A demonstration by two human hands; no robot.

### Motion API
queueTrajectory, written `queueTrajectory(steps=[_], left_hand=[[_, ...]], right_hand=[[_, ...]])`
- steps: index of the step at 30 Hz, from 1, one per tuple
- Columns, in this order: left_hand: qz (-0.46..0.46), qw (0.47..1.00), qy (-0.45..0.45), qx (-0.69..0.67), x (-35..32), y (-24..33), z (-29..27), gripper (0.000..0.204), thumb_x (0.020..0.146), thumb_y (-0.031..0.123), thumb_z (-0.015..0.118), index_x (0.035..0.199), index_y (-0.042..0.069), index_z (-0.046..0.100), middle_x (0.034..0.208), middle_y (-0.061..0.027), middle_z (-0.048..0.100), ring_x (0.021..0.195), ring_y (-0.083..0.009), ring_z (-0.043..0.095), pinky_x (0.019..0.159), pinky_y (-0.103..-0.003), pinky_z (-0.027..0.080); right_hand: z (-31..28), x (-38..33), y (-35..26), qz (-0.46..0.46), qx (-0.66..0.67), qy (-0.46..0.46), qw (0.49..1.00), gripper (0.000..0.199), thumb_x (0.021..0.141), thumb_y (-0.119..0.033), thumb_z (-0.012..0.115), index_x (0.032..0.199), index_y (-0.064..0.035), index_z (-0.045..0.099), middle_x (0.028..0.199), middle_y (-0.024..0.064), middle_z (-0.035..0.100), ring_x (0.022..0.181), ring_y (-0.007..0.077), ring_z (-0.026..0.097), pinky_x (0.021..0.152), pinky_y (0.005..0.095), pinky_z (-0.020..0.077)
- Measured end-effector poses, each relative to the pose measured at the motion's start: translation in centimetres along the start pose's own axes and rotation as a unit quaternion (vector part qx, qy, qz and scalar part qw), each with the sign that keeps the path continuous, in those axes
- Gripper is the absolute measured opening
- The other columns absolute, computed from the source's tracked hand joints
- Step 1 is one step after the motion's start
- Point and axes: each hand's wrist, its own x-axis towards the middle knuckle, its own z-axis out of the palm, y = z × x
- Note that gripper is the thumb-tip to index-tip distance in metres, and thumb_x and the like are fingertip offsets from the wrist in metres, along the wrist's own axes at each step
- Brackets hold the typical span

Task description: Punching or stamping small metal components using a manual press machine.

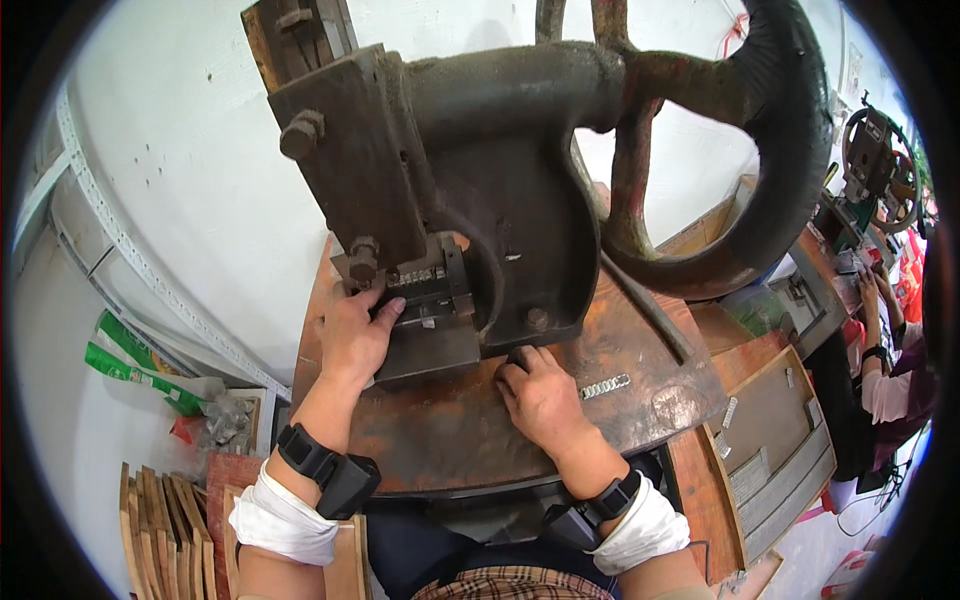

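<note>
In front of me stands a dark iron hand press (pixel 500 160) with a small die block (pixel 425 310) under its ram. A row of shiny metal links (pixel 420 277) lies in the die. My left hand (pixel 355 335) is at the die's left edge, thumb and forefinger drawn together there; what they grip is hidden. On the bench by the press's foot, my right hand (pixel 545 395) is curled, its fingertips against a small dark piece (pixel 520 356) that I cannot make out. A silvery strip of links (pixel 605 386) lies just right of that hand.
The press's big wrapped handwheel (pixel 790 150) arches at upper right. A metal bar (pixel 645 310) slants across the bench (pixel 660 400). Right of it is a wooden tray (pixel 770 430) with metal pieces. Wooden boards (pixel 165 530) stand at lower left. Another person (pixel 885 370) works at far right.
</note>
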Motion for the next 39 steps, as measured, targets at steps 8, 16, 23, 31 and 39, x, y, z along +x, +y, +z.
queueTrajectory(steps=[8,16,23,31,39], left_hand=[[0.017,0.999,0.030,0.001,0.1,-0.2,0.5,0.040,0.085,0.038,0.067,0.111,0.007,0.069,0.101,-0.0192,0.065,0.100,-0.0369,0.059,0.087,-0.052,0.038],[-0.048,0.996,0.048,-0.054,0.0,-0.4,1.7,0.042,0.082,0.040,0.070,0.112,0.011,0.070,0.104,-0.0187,0.064,0.107,-0.0350,0.056,0.097,-0.057,0.032],[-0.068,0.996,0.027,-0.059,-0.1,-0.7,1.8,0.044,0.081,0.042,0.070,0.115,0.015,0.069,0.127,-0.0141,0.052,0.123,-0.0351,0.042,0.099,-0.063,0.027],[-0.081,0.994,0.050,-0.049,-0.4,-0.3,1.6,0.040,0.080,0.041,0.072,0.109,0.014,0.071,0.121,-0.0116,0.054,0.122,-0.0317,0.043,0.099,-0.063,0.028],[-0.067,0.995,0.061,-0.046,-0.5,-0.2,1.6,0.038,0.079,0.040,0.073,0.106,0.014,0.071,0.115,-0.0120,0.055,0.118,-0.0315,0.043,0.095,-0.059,0.031]], right_hand=[[-0.3,0.2,-0.1,0.000,-0.007,-0.007,1.000,0.013,0.074,-0.008,0.070,0.086,-0.0037,0.067,0.096,0.0129,0.060,0.089,0.0330,0.059,0.074,0.0407,0.0517],[-0.1,0.2,-0.4,-0.005,-0.002,0.005,1.000,0.015,0.072,-0.004,0.071,0.086,-0.0046,0.067,0.092,0.0114,0.061,0.088,0.0321,0.059,0.074,0.0406,0.0507],[-0.1,0.4,-0.7,-0.007,-0.006,-0.003,1.000,0.015,0.072,-0.003,0.071,0.086,-0.0041,0.067,0.091,0.0118,0.061,0.087,0.0327,0.059,0.075,0.0409,0.0503],[-0.2,0.6,-0.7,-0.033,-0.012,0.052,0.998,0.014,0.074,-0.004,0.069,0.088,-0.0046,0.067,0.091,0.0116,0.061,0.086,0.0320,0.060,0.072,0.0405,0.0511],[-0.5,1.2,-1.3,-0.064,-0.010,0.069,0.995,0.016,0.074,0.000,0.070,0.090,-0.0028,0.067,0.090,0.0117,0.062,0.082,0.0312,0.061,0.070,0.0389,0.0512]])
